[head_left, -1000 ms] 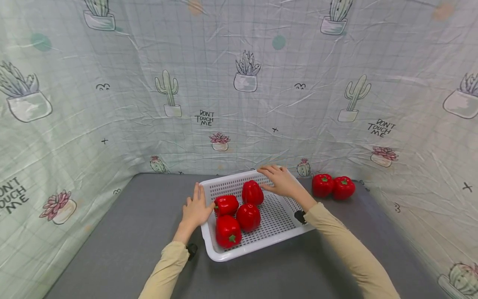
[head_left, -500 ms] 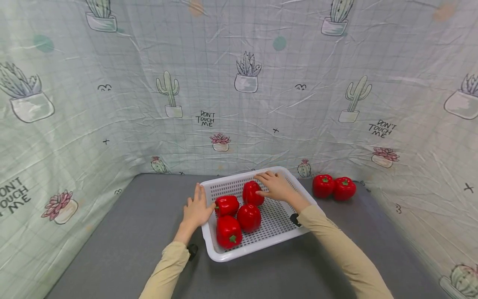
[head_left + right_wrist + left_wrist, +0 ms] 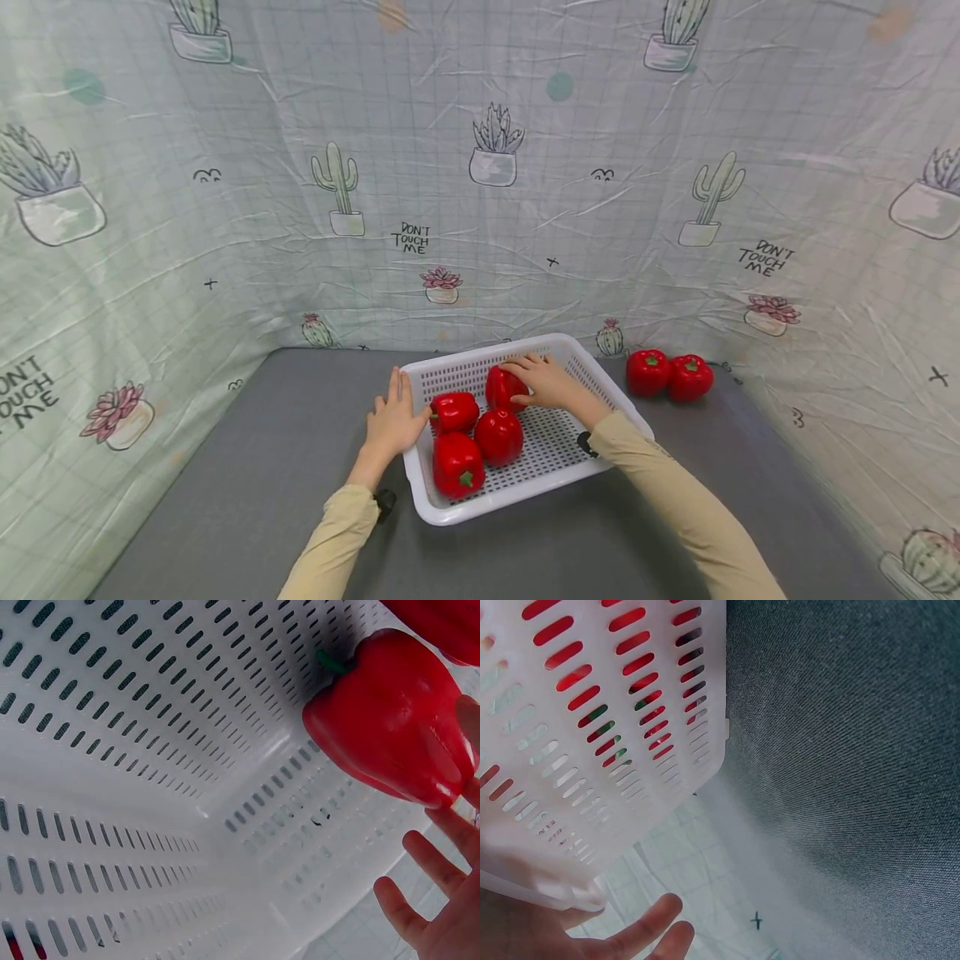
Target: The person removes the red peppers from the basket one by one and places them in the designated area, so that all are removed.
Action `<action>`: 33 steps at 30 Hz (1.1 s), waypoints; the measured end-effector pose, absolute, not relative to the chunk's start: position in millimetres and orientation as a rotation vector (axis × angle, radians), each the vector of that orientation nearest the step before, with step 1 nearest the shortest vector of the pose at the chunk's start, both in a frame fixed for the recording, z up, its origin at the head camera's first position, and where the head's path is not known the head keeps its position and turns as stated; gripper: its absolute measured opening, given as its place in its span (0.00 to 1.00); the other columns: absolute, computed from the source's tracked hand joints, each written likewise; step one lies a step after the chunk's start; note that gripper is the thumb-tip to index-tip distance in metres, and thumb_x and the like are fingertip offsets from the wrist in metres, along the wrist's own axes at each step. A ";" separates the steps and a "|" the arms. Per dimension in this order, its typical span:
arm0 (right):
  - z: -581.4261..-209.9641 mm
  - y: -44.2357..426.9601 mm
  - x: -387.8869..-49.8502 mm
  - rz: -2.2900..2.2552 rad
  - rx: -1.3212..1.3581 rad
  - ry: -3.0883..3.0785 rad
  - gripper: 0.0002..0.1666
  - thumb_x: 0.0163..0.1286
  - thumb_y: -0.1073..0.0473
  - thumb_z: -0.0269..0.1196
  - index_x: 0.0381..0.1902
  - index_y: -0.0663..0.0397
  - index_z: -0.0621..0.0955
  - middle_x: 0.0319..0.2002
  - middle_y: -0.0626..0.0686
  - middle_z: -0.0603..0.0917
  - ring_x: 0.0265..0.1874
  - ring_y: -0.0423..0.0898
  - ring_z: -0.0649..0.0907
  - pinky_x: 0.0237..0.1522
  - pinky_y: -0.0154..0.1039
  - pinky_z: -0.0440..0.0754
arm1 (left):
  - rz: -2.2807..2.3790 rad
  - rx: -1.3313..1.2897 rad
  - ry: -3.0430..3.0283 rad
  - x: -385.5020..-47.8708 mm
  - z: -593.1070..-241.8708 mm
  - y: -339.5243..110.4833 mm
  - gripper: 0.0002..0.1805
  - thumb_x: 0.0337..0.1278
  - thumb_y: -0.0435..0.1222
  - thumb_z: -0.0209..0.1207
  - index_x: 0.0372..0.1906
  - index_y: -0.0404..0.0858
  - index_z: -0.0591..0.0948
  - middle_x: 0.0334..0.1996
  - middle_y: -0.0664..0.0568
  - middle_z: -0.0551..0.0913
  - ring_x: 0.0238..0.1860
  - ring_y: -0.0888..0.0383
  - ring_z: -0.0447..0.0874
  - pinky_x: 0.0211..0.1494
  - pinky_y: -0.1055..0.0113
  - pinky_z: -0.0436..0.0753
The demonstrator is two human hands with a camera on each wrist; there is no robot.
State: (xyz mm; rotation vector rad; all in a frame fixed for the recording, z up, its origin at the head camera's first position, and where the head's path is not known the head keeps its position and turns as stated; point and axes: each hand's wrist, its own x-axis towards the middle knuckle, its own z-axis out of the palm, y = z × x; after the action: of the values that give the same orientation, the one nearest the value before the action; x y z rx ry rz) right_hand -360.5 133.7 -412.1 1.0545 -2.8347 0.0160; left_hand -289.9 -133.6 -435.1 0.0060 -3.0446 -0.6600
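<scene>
Inside the white basket (image 3: 553,432), the far red pepper (image 3: 501,390) lay glossy and ribbed, its stem (image 3: 330,663) green. The right hand (image 3: 551,385) touched it with fingers loosely extended; the left hand (image 3: 393,425) rested straight-fingered on the basket's edge. Part of the pepper was hidden behind the right hand.

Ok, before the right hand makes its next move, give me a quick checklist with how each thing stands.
1. Basket on the table: ok.
2. Left hand at the basket's left rim: ok.
3. Right hand at the back pepper: ok.
4. Right hand closed round it: not ok; fingers look spread, some off it, in the right wrist view.
5. Back pepper apart from the middle pepper: cannot tell.
6. Two outside peppers away from the basket: ok, to its right.
</scene>
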 end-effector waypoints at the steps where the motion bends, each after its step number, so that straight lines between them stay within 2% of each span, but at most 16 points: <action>1: -412.7 133.6 -360.7 0.020 1.055 -2.837 0.36 0.56 0.45 0.62 0.61 0.45 0.66 0.60 0.52 0.70 0.59 0.52 0.67 0.55 0.59 0.66 | -0.663 0.007 -3.045 -290.1 -435.2 -133.6 0.43 0.58 0.51 0.46 0.69 0.33 0.43 0.71 0.43 0.35 0.59 0.28 0.55 0.54 0.34 0.59; 8: -414.7 131.8 -359.3 -0.044 1.068 -2.842 0.38 0.52 0.45 0.65 0.59 0.46 0.65 0.59 0.53 0.70 0.57 0.52 0.68 0.52 0.53 0.70 | -0.672 0.014 -3.055 -290.9 -436.1 -133.8 0.43 0.58 0.51 0.46 0.69 0.33 0.42 0.71 0.44 0.34 0.60 0.28 0.53 0.55 0.34 0.58; 14: -414.6 131.3 -357.8 -0.028 1.061 -2.847 0.40 0.50 0.46 0.67 0.59 0.47 0.64 0.58 0.53 0.70 0.56 0.52 0.69 0.53 0.53 0.70 | -0.663 0.010 -3.052 -290.5 -435.7 -133.9 0.44 0.57 0.51 0.47 0.69 0.33 0.42 0.71 0.44 0.35 0.60 0.28 0.55 0.54 0.34 0.59; 22: -418.1 129.6 -359.7 -0.042 1.022 -2.877 0.49 0.45 0.46 0.69 0.63 0.52 0.62 0.60 0.55 0.68 0.60 0.54 0.66 0.56 0.54 0.69 | -0.665 0.012 -3.045 -289.6 -435.5 -134.1 0.43 0.58 0.51 0.46 0.69 0.33 0.43 0.71 0.44 0.36 0.59 0.29 0.56 0.53 0.35 0.60; 27: -418.7 128.3 -360.3 -0.001 0.993 -2.921 0.48 0.44 0.45 0.70 0.60 0.55 0.64 0.60 0.56 0.66 0.61 0.55 0.65 0.57 0.54 0.67 | -0.668 0.005 -3.045 -288.9 -435.0 -134.1 0.43 0.58 0.51 0.46 0.69 0.33 0.43 0.71 0.44 0.35 0.58 0.29 0.56 0.53 0.35 0.60; 33: -417.6 129.5 -358.4 0.027 0.941 -2.998 0.49 0.44 0.47 0.71 0.61 0.56 0.61 0.58 0.57 0.70 0.58 0.54 0.68 0.57 0.52 0.68 | -0.648 -0.001 -3.043 -289.9 -434.7 -133.1 0.43 0.58 0.51 0.46 0.69 0.32 0.43 0.71 0.43 0.36 0.58 0.29 0.57 0.52 0.35 0.61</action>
State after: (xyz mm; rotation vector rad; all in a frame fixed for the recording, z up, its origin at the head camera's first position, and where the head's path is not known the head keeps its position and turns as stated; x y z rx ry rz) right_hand -358.4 129.5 -417.6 0.9406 -2.9978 0.0270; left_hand -289.9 -133.1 -434.7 -0.0012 -3.0428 -0.6482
